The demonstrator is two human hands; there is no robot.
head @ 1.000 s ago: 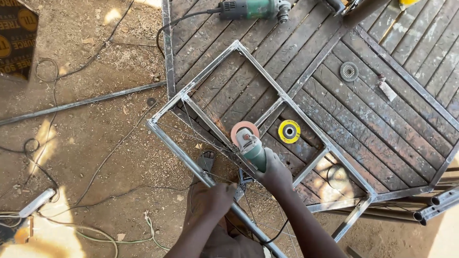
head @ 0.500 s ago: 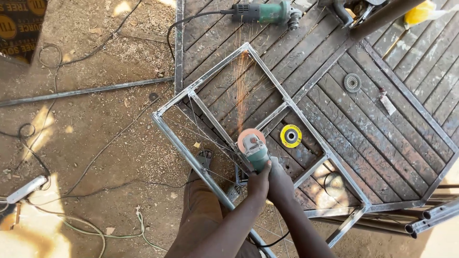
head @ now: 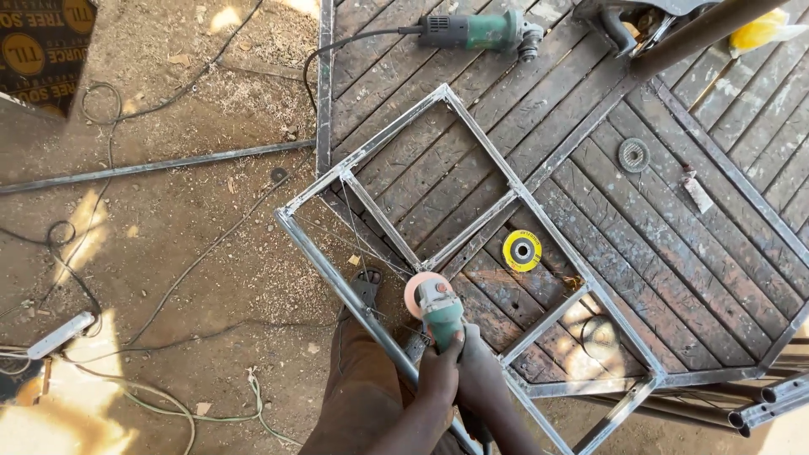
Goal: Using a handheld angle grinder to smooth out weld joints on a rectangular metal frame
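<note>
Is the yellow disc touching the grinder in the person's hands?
Apart. The head view shows the yellow disc lying flat on the wooden table, with bare boards between it and the grinder held in both hands.

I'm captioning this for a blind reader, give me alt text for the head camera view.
Both hands, left hand and right hand, grip a green angle grinder at the steel frame lying on a slatted metal table. A yellow disc lies inside the frame; a second grinder rests at the table's far edge.
</note>
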